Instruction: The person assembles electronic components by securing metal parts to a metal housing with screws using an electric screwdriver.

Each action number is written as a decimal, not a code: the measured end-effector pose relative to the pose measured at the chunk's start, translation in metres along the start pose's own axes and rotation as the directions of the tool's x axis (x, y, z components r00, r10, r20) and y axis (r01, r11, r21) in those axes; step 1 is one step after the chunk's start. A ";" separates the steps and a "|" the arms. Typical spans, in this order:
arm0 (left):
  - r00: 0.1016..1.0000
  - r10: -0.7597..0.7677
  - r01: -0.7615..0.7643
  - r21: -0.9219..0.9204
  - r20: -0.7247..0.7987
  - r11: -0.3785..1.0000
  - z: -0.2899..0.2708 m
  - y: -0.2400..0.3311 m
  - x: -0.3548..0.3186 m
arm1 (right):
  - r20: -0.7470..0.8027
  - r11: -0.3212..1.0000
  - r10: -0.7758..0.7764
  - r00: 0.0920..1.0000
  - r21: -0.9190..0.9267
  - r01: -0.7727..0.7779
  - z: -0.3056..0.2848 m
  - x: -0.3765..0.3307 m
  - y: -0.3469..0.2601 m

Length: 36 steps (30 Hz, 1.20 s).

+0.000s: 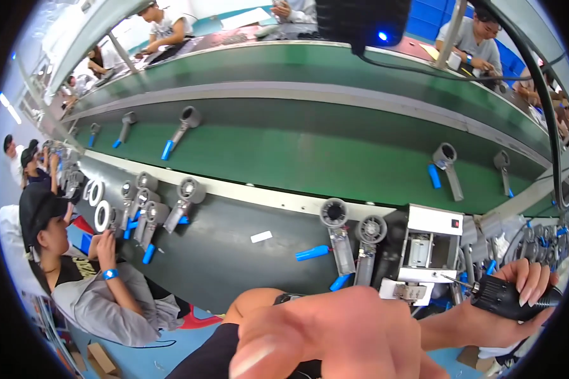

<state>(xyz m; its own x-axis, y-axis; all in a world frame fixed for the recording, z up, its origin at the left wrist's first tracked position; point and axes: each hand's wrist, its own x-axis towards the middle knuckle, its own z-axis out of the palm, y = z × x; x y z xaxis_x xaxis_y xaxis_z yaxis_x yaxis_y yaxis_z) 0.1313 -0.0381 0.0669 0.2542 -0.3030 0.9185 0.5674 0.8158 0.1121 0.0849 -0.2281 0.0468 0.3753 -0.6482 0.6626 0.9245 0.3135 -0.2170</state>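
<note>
My right hand [518,294] grips a black electric screwdriver [502,298], its thin bit pointing left at the front of a white screw feeder [433,221]. Whether the bit touches the feeder cannot be made out. Close to the camera, my left hand [341,335] looms large with its fingers curled in; anything inside them is hidden. Beyond it, two grey handheld fan bodies lie on the bench, one fan body [340,243] with a blue battery [313,253] beside it, the other fan body [368,246] next to the feeder.
A green conveyor belt [284,145] runs across, carrying spaced-out fan bodies. On the dark bench [234,252] stand several more fan bodies [186,199] and a white label [261,237]. A co-worker [101,271] sits at the left. Piled parts [537,243] lie right of the feeder.
</note>
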 end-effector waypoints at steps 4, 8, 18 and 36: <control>0.998 -0.012 0.010 -0.035 -0.061 0.999 -0.003 -0.001 0.003 | 0.041 1.000 0.012 0.999 -0.022 -0.011 0.000 0.003 0.003; 0.984 -0.025 0.015 -0.059 -0.178 0.998 0.000 -0.007 0.000 | 0.046 1.000 0.014 0.999 -0.022 -0.013 -0.001 0.001 0.007; 0.898 -0.009 -0.054 -0.129 -0.441 0.990 0.014 -0.018 -0.018 | 0.053 0.998 0.056 0.997 -0.034 -0.054 -0.004 0.002 0.001; 0.689 0.153 0.724 0.683 -0.709 -0.097 -0.158 0.015 -0.024 | -0.129 0.972 -0.201 0.971 -0.149 0.182 0.005 0.013 -0.014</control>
<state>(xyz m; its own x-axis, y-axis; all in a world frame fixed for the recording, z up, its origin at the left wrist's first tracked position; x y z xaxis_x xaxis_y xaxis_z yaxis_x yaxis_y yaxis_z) 0.2570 -0.0965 -0.0134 0.8167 -0.4334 0.3809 -0.4058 0.0380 0.9132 0.0768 -0.2373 0.0617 0.1870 -0.7821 0.5944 0.9767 0.0832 -0.1977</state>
